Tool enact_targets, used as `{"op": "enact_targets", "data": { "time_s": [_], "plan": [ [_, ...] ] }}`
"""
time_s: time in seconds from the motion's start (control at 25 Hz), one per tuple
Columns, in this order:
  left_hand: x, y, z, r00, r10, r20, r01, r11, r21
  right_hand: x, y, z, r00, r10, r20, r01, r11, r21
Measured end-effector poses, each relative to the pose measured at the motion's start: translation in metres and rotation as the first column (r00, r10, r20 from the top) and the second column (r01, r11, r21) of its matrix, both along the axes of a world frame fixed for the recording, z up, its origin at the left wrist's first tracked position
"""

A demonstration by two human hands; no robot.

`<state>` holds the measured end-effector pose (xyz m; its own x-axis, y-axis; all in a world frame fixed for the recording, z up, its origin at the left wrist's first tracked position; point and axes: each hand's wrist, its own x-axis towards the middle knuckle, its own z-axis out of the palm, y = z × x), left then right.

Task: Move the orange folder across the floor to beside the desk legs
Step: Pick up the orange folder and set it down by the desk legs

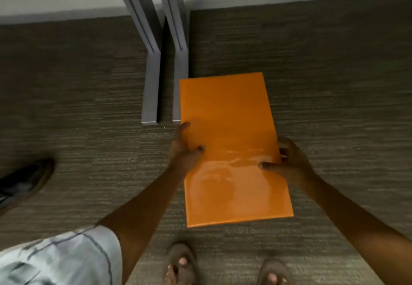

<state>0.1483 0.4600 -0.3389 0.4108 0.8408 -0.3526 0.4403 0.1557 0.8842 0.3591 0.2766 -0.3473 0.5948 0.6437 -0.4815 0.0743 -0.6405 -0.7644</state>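
Glossy, flat orange folder [231, 142], creased mid-length.

Grey-brown carpeted floor [312, 61], two grey desk legs [151, 88] standing on it, black shoe [24, 184] at left

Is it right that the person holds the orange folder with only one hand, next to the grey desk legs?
Not quite: the head view shows both hands on the orange folder, the left hand and the right hand at its side edges. It is next to the grey desk legs.
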Motion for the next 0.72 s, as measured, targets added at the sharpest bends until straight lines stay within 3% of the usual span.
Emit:
{"op": "enact_targets", "data": {
  "time_s": [0.12, 0.28, 0.4, 0.52, 0.72],
  "plan": [
    [0.012, 0.037, -0.032, 0.998, -0.049, -0.037, 0.048, 0.998, -0.034, 0.006, 0.026, -0.032, 0.999, -0.037, -0.015, 0.038, 0.999, 0.019],
    [-0.006, 0.038, -0.05, 0.983, -0.172, -0.069, 0.165, 0.981, -0.099, 0.002, 0.032, -0.049, 0.984, -0.038, -0.177, 0.053, 0.995, 0.083],
    [-0.039, -0.006, -0.059, 0.98, -0.076, -0.185, 0.034, 0.975, -0.222, -0.02, 0.006, -0.052, 0.976, -0.131, -0.172, 0.131, 0.991, -0.015],
    [-0.058, -0.034, -0.064, 0.981, -0.068, -0.18, 0.009, 0.95, -0.311, -0.038, -0.02, -0.05, 0.968, -0.196, -0.155, 0.181, 0.977, -0.11],
    [-0.053, -0.043, -0.07, 0.984, 0.022, -0.18, -0.076, 0.951, -0.3, -0.06, -0.028, -0.049, 0.97, -0.194, -0.149, 0.189, 0.981, -0.046]
  ]
}}
